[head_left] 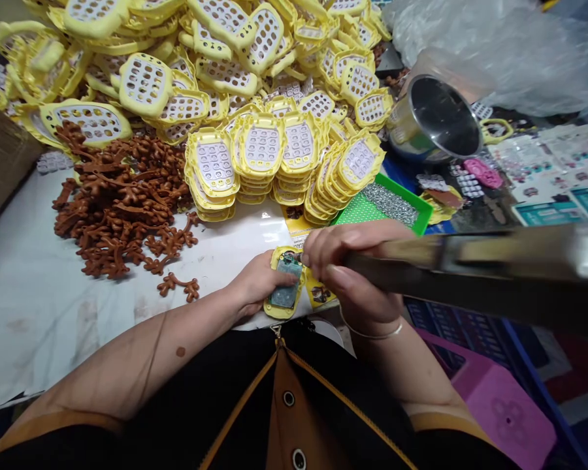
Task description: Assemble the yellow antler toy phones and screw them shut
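Note:
My left hand (257, 282) grips a yellow toy phone shell (285, 294) lying face down at the table's near edge, with a green circuit board showing inside it. My right hand (355, 267) is closed round a long metallic power screwdriver (470, 261), whose tip meets the top of the shell. Both hands sit close together over the shell.
Stacks of yellow keypad shells (274, 163) fill the table behind. A heap of brown plastic parts (120, 202) lies left. A green tray of screws (392, 205), a steel pot (438, 121), sticker sheets (553, 176) and a pink box (504, 405) are on the right.

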`<state>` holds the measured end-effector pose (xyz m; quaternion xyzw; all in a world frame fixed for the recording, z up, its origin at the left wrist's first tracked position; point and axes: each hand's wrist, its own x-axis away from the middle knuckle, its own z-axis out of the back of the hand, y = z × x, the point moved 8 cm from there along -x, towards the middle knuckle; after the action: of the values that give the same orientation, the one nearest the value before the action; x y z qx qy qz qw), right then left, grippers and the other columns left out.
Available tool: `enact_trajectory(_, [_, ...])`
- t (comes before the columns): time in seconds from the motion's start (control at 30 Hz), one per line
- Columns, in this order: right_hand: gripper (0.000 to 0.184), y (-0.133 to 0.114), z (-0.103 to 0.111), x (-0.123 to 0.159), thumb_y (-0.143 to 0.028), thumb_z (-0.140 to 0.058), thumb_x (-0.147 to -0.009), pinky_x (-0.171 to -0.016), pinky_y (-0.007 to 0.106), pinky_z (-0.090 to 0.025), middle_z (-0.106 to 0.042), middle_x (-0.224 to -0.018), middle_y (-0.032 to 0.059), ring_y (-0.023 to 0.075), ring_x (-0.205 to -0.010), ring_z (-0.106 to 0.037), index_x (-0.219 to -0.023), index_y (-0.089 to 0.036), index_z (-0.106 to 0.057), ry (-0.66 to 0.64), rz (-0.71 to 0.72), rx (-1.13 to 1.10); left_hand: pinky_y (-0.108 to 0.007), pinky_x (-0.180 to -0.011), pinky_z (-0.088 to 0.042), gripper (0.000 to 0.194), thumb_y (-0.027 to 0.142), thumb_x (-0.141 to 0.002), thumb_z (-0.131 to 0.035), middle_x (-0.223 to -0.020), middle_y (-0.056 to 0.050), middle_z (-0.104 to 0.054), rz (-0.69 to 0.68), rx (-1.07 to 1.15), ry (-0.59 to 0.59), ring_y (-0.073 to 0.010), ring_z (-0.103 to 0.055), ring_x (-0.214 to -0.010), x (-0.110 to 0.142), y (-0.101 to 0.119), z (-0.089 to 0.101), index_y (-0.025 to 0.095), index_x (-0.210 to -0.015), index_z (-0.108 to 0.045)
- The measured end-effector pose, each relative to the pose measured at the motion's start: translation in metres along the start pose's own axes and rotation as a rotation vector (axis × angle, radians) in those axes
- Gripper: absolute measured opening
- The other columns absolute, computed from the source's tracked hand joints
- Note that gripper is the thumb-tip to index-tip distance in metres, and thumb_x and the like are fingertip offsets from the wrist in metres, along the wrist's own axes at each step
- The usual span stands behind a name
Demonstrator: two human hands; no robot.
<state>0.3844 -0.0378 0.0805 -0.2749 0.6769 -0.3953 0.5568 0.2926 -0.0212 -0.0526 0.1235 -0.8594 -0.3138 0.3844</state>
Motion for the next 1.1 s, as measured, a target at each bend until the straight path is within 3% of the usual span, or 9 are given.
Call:
enact_trajectory(0.13, [0.025,-0.021,0.026,-0.012,-0.024,-0.064,-0.078,-0.047,0.029,-0.046,-0.049,-0.056,-0.007,0.0109,-0.044,-0.048,-0.101,-0.032,-0.06,0.051,0.169,-0.004,-0.038,-0.076,-0.053,0.039,0.006,-0.053,-0.074,-0.08,-0.005,-0.071,0.059,0.036,0.028,-0.0195,-0.065,-0.07,0.001,-0.002,0.001,0.014,-0.09,-0.063])
enact_trajectory(0.27, [0.024,0.0,0.062,-0.013,-0.026,-0.067,-0.076,-0.043,0.028,-0.042,-0.047,-0.055,-0.0071,0.0116,-0.044,-0.048,-0.098,-0.033,-0.06,0.201,0.121,0.099,-0.039,-0.08,-0.053,0.044,0.006,-0.055,-0.075,-0.087,-0.008,-0.072,0.047,0.058,0.032,-0.0217,-0.068,-0.077,0.001,0.001,0.0,0.013,-0.096,-0.062])
enact_trajectory(0.37, [0.021,0.019,0.077,-0.005,-0.034,-0.068,-0.075,-0.041,0.029,-0.039,-0.046,-0.053,-0.007,0.0116,-0.042,-0.045,-0.095,-0.034,-0.06,0.275,0.082,0.174,-0.037,-0.078,-0.054,0.044,0.006,-0.056,-0.074,-0.088,-0.009,-0.073,0.056,0.055,0.037,-0.0226,-0.069,-0.078,0.001,0.002,0.0,0.013,-0.097,-0.061])
enact_trajectory(0.77, [0.024,0.041,0.087,0.004,-0.039,-0.066,-0.079,-0.045,0.029,-0.042,-0.047,-0.066,-0.0051,0.0102,-0.046,-0.047,-0.098,-0.031,-0.056,0.302,0.021,0.242,-0.036,-0.074,-0.056,0.045,0.005,-0.057,-0.075,-0.09,-0.009,-0.073,0.056,0.042,0.072,-0.023,-0.07,-0.078,0.002,0.002,0.003,0.013,-0.099,-0.06])
enact_trajectory(1.1, [0.024,0.045,0.084,0.005,-0.039,-0.065,-0.079,-0.047,0.031,-0.042,-0.05,-0.06,-0.0056,0.0121,-0.047,-0.048,-0.1,-0.032,-0.055,0.246,-0.041,0.249,-0.041,-0.081,-0.056,0.044,0.008,-0.058,-0.075,-0.092,-0.007,-0.073,-0.233,0.133,0.121,-0.0236,-0.069,-0.084,-0.007,0.028,0.013,0.014,-0.099,-0.06])
